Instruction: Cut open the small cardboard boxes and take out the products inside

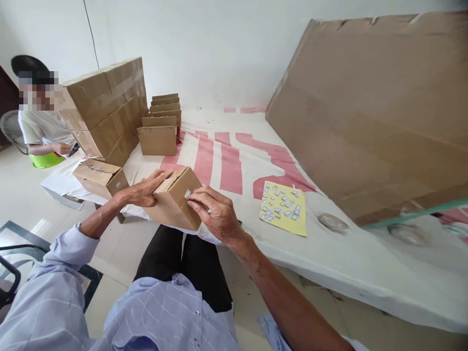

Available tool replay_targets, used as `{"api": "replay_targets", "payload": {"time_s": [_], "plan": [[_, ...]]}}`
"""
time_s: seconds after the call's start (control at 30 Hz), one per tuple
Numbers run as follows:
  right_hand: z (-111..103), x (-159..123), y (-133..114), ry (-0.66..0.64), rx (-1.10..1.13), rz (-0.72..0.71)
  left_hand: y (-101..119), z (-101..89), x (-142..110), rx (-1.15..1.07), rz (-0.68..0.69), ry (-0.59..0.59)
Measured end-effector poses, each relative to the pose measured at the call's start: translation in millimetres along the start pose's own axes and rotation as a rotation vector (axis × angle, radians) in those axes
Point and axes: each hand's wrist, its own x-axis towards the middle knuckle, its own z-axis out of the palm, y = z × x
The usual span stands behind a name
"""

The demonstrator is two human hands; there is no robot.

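Observation:
A brown cardboard box [170,208] stands at the near edge of the table, in front of my lap. My left hand [149,189] grips its top, with the fingers over the upper edge and the thumb against the side. At the box's right end, my right hand [215,209] pinches a small white sticker [187,194] between thumb and fingertips. The sticker touches the upper part of that end face; whether it is fully stuck cannot be seen. To the right lies a yellow sheet [300,226] bearing several small white stickers.
Another closed box [98,178] sits on the left, below a stack of taped cartons [109,107]. Open boxes [158,141] stand in a row behind. A large cardboard panel [373,107] leans on the right beside a tape roll [332,223]. A person [44,124] sits far left.

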Motion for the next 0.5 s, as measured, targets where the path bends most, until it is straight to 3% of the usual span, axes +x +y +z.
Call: {"api": "replay_targets", "payload": {"time_s": [0.27, 0.5], "plan": [[-1.9, -8.2, -1.3, 0.001, -0.062, -0.060, 4.0, 7.9, 3.7, 0.066, -0.044, -0.037], [-1.4, -7.7, -5.5, -0.034, -0.036, 0.014, 2.0, 3.4, -0.7, 0.063, 0.050, -0.018]]}}
